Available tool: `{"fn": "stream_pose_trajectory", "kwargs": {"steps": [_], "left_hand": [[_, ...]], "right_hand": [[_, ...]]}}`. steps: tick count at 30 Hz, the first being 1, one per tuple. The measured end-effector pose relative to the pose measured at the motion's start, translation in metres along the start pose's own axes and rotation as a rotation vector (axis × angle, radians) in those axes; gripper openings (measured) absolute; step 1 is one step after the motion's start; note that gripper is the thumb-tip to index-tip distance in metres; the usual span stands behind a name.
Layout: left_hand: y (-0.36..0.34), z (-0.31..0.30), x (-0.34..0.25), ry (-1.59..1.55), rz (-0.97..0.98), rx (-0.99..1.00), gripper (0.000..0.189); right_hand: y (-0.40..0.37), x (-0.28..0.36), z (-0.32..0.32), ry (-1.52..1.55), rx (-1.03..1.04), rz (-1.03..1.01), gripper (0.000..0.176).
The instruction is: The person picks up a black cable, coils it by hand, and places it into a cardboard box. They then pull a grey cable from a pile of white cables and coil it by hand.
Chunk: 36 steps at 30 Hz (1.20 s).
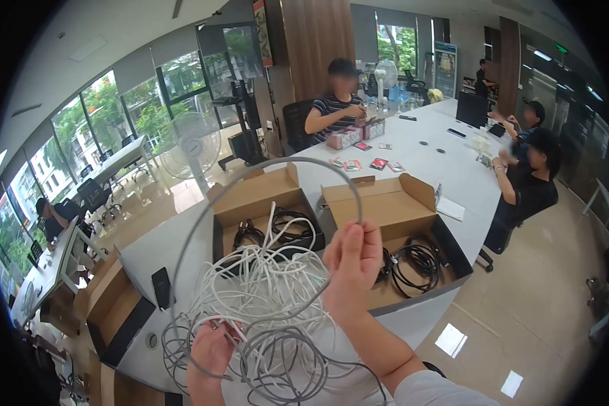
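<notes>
My right hand (353,267) is raised over the table, with thumb and fingers pinched on a grey cable (304,160). The cable makes a wide loop in the air from that hand round to the left. Lower down, my left hand (211,348) is closed around grey cable at the edge of the tangle; its fingertips are partly hidden. Between and beneath my hands lies a heap of white cables (267,274). Coils of grey cable (284,362) lie in front of it, close to my left hand.
Behind the heap, open cardboard boxes hold coiled black cables (416,264). Another open box (118,318) is at the left, near a black phone (162,287). A person (338,111) sits across the table by small packets; others sit at the right. A fan (193,145) stands behind.
</notes>
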<state>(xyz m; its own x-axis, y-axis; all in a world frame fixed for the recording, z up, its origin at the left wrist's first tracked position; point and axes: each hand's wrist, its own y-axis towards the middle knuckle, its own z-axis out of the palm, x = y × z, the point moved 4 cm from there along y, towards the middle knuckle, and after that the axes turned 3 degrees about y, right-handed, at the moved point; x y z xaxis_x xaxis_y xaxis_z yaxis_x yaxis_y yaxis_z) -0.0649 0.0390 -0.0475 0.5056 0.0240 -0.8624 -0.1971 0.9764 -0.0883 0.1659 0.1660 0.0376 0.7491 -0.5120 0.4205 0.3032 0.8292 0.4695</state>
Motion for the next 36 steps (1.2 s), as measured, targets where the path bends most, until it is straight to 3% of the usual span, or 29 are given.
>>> {"fn": "stream_pose_trajectory", "kwargs": {"steps": [6,9,12,13,15,18,20,24,27,29,31,35,36], "left_hand": [[-0.005,0.016,0.002,0.318,0.086,-0.186,0.046],[-0.002,0.015,0.002,0.301,0.083,-0.189,0.044],[0.001,0.019,-0.003,0.227,0.112,-0.057,0.043],[-0.005,0.025,-0.006,0.214,0.058,-0.153,0.037],[-0.001,0.028,-0.010,0.242,0.041,-0.148,0.036],[-0.006,0.025,-0.009,0.216,0.057,-0.120,0.044],[-0.010,0.021,-0.013,0.217,0.062,-0.045,0.051],[-0.009,0.013,-0.022,0.276,0.146,-0.062,0.058],[-0.007,0.006,-0.023,0.198,0.211,-0.110,0.059],[-0.007,-0.003,-0.023,0.219,0.217,-0.152,0.058],[-0.010,0.005,-0.026,0.531,0.164,-0.185,0.050],[-0.020,0.016,-0.027,1.306,0.038,-0.016,0.031],[-0.024,0.011,-0.026,1.358,0.070,-0.033,0.028]], "right_hand": [[0.003,-0.017,-0.005,-0.020,-0.010,0.099,0.009],[-0.005,-0.018,0.004,-0.104,0.114,0.072,0.007],[-0.019,-0.019,0.018,-0.233,0.342,-0.001,0.005],[-0.024,-0.022,0.023,-0.343,0.432,-0.027,0.005],[-0.031,-0.022,0.035,-0.551,0.592,-0.052,0.007],[-0.037,-0.027,0.039,-0.612,0.674,-0.202,0.009],[-0.032,-0.028,0.032,-0.641,0.537,-0.256,0.008],[-0.003,-0.032,0.002,-0.656,0.259,-0.236,0.004],[0.021,-0.014,-0.013,-0.541,0.078,-0.363,0.006],[0.033,-0.011,-0.025,-0.370,-0.034,-0.127,0.008],[0.038,-0.010,-0.029,-0.193,-0.085,0.110,0.014],[0.039,-0.011,-0.025,-0.068,-0.016,0.179,0.014],[0.037,-0.010,-0.022,-0.060,-0.008,0.178,0.014]]}}
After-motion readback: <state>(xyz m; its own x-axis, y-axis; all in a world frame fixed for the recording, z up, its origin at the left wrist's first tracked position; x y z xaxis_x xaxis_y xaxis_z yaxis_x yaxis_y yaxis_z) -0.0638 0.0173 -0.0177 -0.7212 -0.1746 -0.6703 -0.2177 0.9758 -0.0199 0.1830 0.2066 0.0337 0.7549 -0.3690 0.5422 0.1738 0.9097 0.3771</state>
